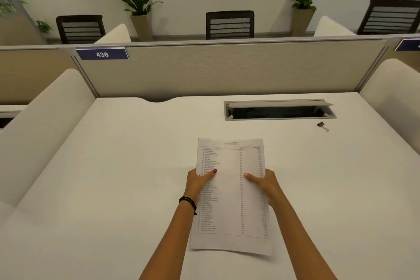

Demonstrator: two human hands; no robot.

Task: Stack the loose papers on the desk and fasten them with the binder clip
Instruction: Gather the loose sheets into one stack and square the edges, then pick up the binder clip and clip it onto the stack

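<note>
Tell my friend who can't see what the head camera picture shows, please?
Two hands, the left hand and the right hand, hold a stack of printed papers by its side edges over a white desk. A small binder clip lies apart, farther back on the right, near an open cable slot.

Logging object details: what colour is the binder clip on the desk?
Black body with silvery wire handles; the binder clip shows in the head view, small.
</note>
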